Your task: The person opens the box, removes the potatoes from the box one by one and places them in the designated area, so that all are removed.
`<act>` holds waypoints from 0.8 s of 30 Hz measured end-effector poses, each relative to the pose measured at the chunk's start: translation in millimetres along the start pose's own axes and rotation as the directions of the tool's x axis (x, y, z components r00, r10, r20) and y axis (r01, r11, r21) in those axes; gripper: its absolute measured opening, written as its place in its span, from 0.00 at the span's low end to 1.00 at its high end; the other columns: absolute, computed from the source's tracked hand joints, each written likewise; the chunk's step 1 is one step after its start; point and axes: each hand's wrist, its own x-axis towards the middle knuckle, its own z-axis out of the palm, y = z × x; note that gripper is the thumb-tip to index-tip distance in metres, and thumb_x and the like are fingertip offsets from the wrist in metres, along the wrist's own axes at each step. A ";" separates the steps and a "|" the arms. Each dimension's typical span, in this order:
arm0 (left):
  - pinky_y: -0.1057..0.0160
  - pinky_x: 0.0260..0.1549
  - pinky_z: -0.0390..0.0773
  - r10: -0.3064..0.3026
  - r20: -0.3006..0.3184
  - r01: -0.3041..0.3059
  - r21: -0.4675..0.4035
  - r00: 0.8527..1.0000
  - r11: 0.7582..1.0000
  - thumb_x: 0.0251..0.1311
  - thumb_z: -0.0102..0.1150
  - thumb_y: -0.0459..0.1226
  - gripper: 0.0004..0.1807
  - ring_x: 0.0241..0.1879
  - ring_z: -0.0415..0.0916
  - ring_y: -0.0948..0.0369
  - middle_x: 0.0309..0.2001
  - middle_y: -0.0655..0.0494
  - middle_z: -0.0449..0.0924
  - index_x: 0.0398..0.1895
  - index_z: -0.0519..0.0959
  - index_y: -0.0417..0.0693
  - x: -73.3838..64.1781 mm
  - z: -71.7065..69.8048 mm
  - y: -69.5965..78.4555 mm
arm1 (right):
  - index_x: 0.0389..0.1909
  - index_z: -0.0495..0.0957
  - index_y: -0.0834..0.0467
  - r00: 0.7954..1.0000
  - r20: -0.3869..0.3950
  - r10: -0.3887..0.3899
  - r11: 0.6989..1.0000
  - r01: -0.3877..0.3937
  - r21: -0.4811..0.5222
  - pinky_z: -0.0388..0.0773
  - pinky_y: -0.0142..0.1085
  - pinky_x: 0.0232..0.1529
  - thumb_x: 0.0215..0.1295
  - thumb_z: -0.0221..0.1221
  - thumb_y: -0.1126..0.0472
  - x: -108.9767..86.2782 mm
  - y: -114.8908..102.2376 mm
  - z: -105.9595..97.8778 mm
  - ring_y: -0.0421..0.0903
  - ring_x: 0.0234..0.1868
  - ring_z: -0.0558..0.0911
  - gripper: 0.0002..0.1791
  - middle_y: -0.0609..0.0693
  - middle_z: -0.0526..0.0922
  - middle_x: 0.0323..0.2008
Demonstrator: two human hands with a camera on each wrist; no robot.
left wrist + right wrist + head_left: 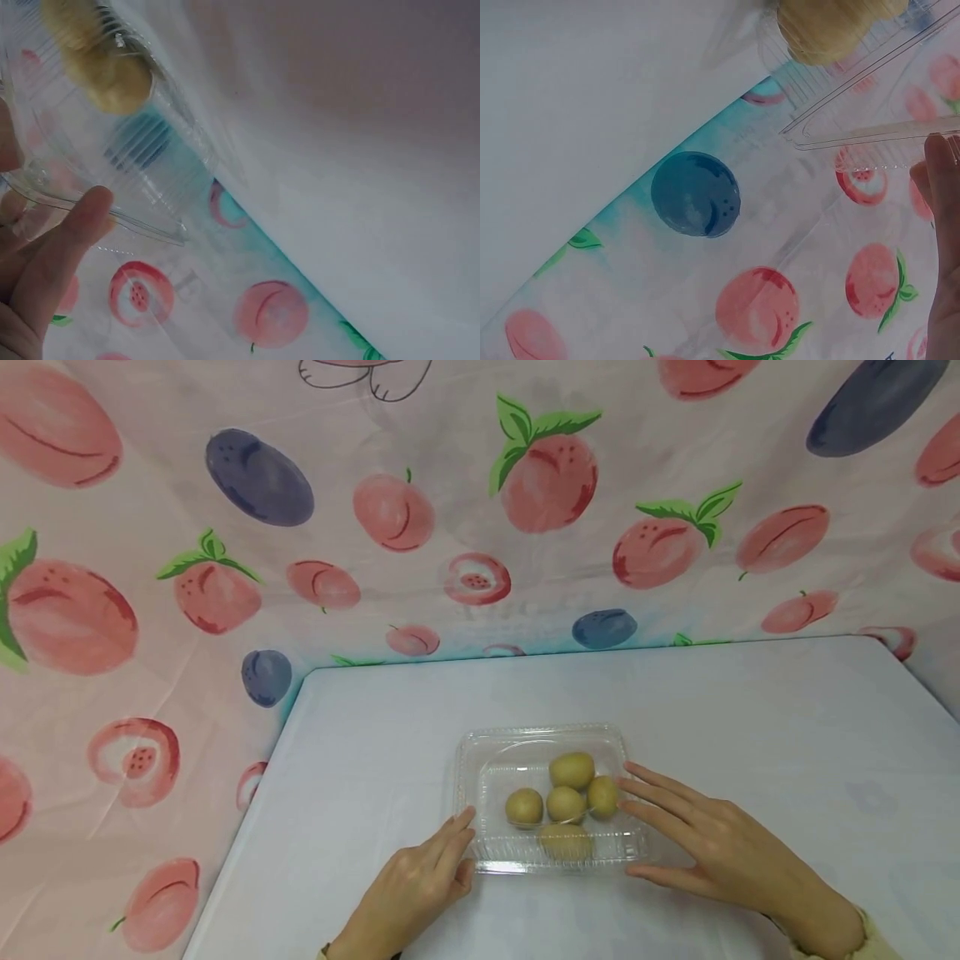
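Observation:
A clear plastic clamshell container [487,760] stands on the white table with several yellow-green roundish fruits [524,807] inside. Its lid [885,135] stands at an angle to the base in the right wrist view, ajar. My left hand [416,872] is at the container's front left corner; thumb and fingers lie on either side of the lid's rim [142,225] and pinch it. At the right side, my right hand [712,843] has its fingers long and spread, fingertips [934,146] right at the lid's edge, thumb near the front corner.
The white tabletop [390,727] extends around the container, its far edge meeting a fruit-print cloth [435,435]. The same cloth hangs along the table's left side. Pale sleeve cuffs [862,935] show at the wrists.

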 end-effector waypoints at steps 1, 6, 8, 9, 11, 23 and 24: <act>0.75 0.27 0.83 -0.003 -0.002 0.003 -0.003 1.000 1.000 0.66 0.33 0.30 0.18 0.39 0.87 0.54 0.48 0.41 0.85 0.40 0.77 0.33 0.4 0.2 0.7 | 0.53 0.81 0.61 1.000 0.001 0.000 1.000 0.000 0.003 0.85 0.33 0.33 0.68 0.56 0.36 -0.1 0.0 0.1 0.51 0.64 0.76 0.31 0.60 0.81 0.58; 0.75 0.25 0.82 -0.043 -0.004 0.043 -0.017 0.999 0.999 0.66 0.30 0.29 0.22 0.38 0.87 0.53 0.43 0.45 0.87 0.49 0.77 0.28 1.9 1.0 4.6 | 0.53 0.81 0.60 1.000 0.012 0.002 1.000 -0.002 0.007 0.84 0.32 0.33 0.68 0.57 0.36 -1.0 -0.3 1.1 0.51 0.64 0.76 0.31 0.60 0.81 0.58; 0.75 0.25 0.82 -0.057 0.000 0.057 -0.015 0.998 0.998 0.67 0.30 0.29 0.23 0.38 0.87 0.53 0.41 0.46 0.88 0.52 0.76 0.27 2.3 0.9 6.1 | 0.53 0.81 0.60 1.000 0.014 0.004 1.000 -0.004 0.005 0.85 0.32 0.36 0.68 0.57 0.36 -1.6 -0.2 1.6 0.52 0.64 0.76 0.31 0.60 0.81 0.58; 0.74 0.25 0.82 -0.062 0.001 0.062 -0.016 0.998 0.998 0.67 0.30 0.29 0.23 0.38 0.87 0.52 0.41 0.46 0.88 0.52 0.76 0.27 2.5 0.8 6.7 | 0.53 0.81 0.60 1.000 0.015 0.008 1.000 -0.008 0.005 0.85 0.30 0.40 0.68 0.56 0.36 -2.0 -0.2 1.8 0.52 0.64 0.76 0.31 0.59 0.81 0.58; 0.74 0.25 0.83 -0.069 0.001 0.069 -0.016 0.998 0.997 0.66 0.29 0.29 0.23 0.38 0.87 0.52 0.43 0.46 0.87 0.50 0.76 0.28 2.6 0.7 7.8 | 0.54 0.81 0.60 1.000 0.016 0.019 1.000 -0.020 0.011 0.81 0.26 0.51 0.68 0.56 0.36 -2.9 -0.2 2.2 0.52 0.65 0.75 0.31 0.59 0.80 0.59; 0.72 0.27 0.84 -0.067 -0.012 0.066 -0.031 0.998 0.997 0.71 0.35 0.31 0.19 0.38 0.87 0.53 0.42 0.46 0.87 0.51 0.76 0.28 0.7 2.4 8.4 | 0.58 0.80 0.56 0.993 0.068 0.092 0.996 -0.093 0.016 0.69 0.22 0.62 0.67 0.56 0.34 -6.5 0.4 0.5 0.48 0.66 0.74 0.33 0.56 0.77 0.63; 0.71 0.28 0.84 -0.062 -0.012 0.062 -0.034 0.998 0.998 0.72 0.36 0.31 0.19 0.38 0.87 0.53 0.42 0.46 0.88 0.52 0.76 0.27 0.2 2.2 8.2 | 0.58 0.79 0.56 0.993 0.070 0.093 0.995 -0.094 0.013 0.70 0.23 0.61 0.67 0.55 0.34 -6.3 0.3 0.4 0.48 0.66 0.74 0.33 0.56 0.77 0.63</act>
